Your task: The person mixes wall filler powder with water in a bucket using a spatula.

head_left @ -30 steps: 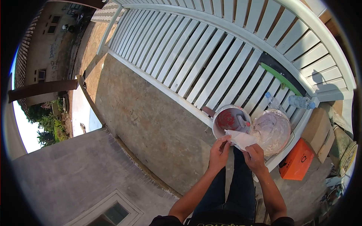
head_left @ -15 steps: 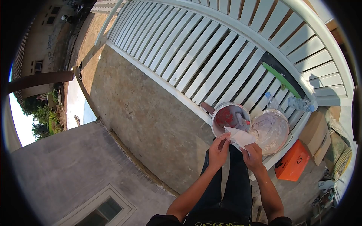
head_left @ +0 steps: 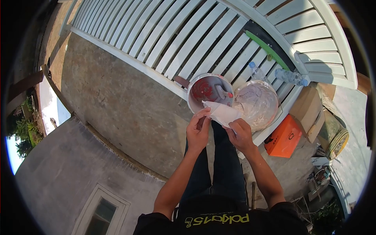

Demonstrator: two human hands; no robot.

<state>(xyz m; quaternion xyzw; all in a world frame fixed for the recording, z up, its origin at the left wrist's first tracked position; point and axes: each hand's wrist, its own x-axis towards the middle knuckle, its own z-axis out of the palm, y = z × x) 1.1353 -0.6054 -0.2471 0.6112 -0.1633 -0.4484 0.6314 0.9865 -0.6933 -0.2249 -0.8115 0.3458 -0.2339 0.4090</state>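
Between my two hands a thin white sheet (head_left: 222, 112) is stretched out, slightly crumpled. My left hand (head_left: 198, 131) pinches its left end, and my right hand (head_left: 240, 135) grips the lower right corner. Just beyond the sheet stands a white bucket (head_left: 191, 96), its inside smeared with red and a greyish tool with a red tip (head_left: 222, 93) leaning in it. To the right of that, a wide tub (head_left: 256, 100) coated with pale residue sits on the slatted bench, close beyond my right hand.
A white slatted bench (head_left: 172, 51) runs away to the upper left. Two clear plastic bottles, one lying (head_left: 288, 76) and one smaller (head_left: 256, 71), are behind the tub near a green strip (head_left: 267, 49). An orange box (head_left: 284, 137) and cardboard box (head_left: 304, 113) stand at right.
The view has shifted, so the bench, bucket and hands appear further left and higher. Both hands keep hold of the white sheet, which looks more spread out between them.
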